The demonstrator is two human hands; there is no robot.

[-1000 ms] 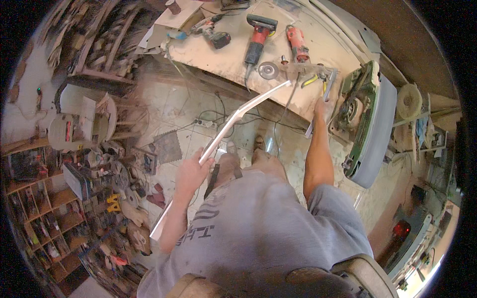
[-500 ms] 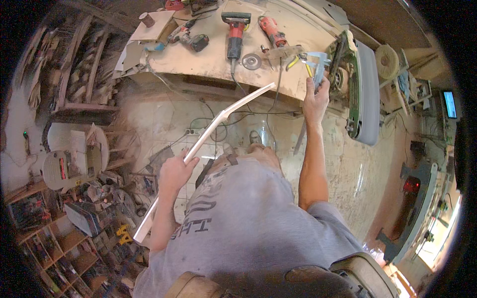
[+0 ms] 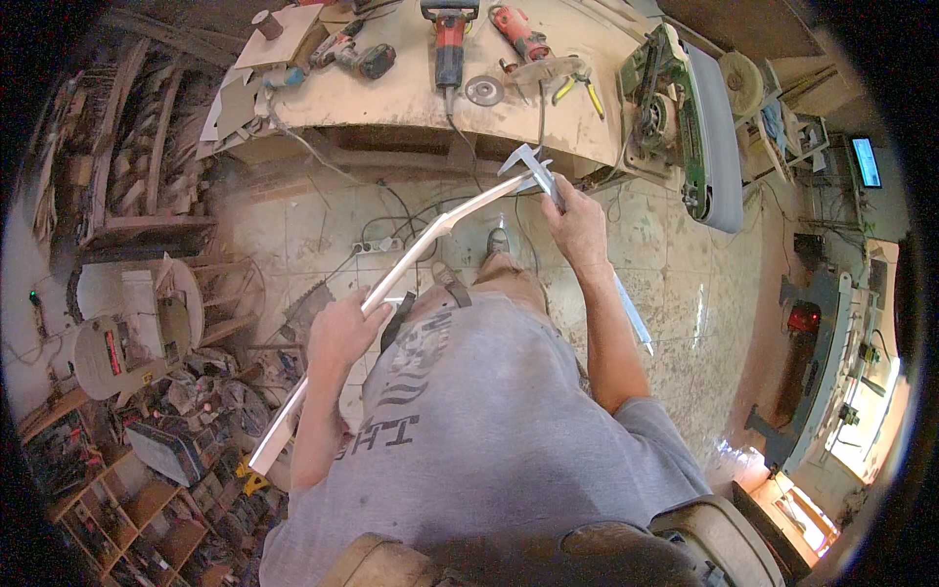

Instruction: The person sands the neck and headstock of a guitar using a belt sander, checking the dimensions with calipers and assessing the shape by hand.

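Observation:
My left hand is closed around a long pale strip, which runs diagonally from beside my left forearm up toward my right side and has a small step near its upper bend. My right hand grips a silver caliper; its jaws sit at the strip's upper end, and I cannot tell whether they touch it. The caliper's long beam continues downward past my right forearm.
A workbench ahead holds a cordless drill, two red power tools, a disc, pliers and a belt sander at its right. Shelves with clutter stand left, cables lie underfoot, a machine stands right.
My right hand has lifted the caliper off the bench area and brought it down and left to the strip's upper end. My left hand still holds the strip at a similar angle.

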